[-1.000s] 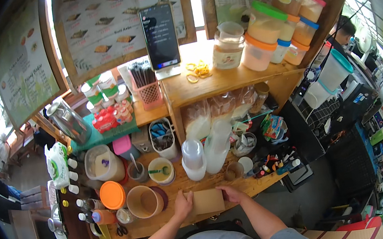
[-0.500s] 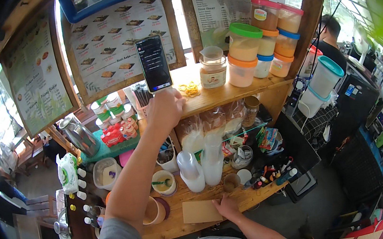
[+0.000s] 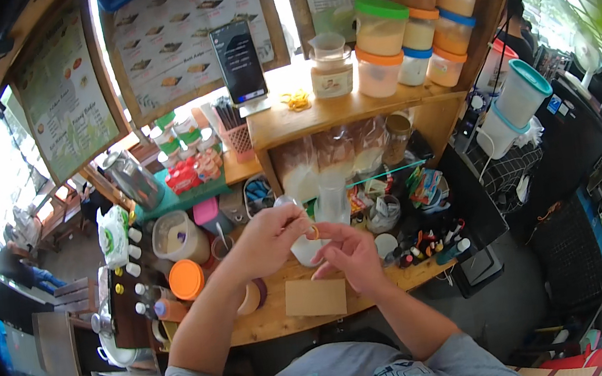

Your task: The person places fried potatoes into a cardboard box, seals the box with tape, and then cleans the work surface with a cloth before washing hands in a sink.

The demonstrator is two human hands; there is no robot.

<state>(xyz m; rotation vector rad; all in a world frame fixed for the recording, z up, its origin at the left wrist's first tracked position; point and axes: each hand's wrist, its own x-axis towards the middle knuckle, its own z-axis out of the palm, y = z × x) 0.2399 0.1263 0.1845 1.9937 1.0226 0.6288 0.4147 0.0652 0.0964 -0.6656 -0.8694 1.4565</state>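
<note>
Over the counter my two hands meet. My left hand [image 3: 268, 238] is closed in a pinch on a small yellow-orange rubber band [image 3: 312, 232], most of it hidden by the fingers. At its right, my right hand [image 3: 353, 255] has its index finger up against the band, with the other fingers spread apart. Below them a flat brown cardboard box [image 3: 315, 298] lies on the wooden counter [image 3: 275, 322]. More yellow rubber bands [image 3: 296, 100] sit in a heap on the shelf, right of the propped phone [image 3: 239, 64]. Clear plastic cups [image 3: 333, 195] stand behind my hands.
Stacked tubs with coloured lids [image 3: 380, 28] line the shelf's right side. An orange-lidded container [image 3: 186, 279] and a clear tub [image 3: 178, 237] stand on the left. Small bottles [image 3: 429, 251] crowd the counter's right end. A person [image 3: 514, 26] is at the far right.
My left hand has come down from the shelf by the rubber bands, now with one in its fingers. My right hand has left the cardboard box and risen to meet it.
</note>
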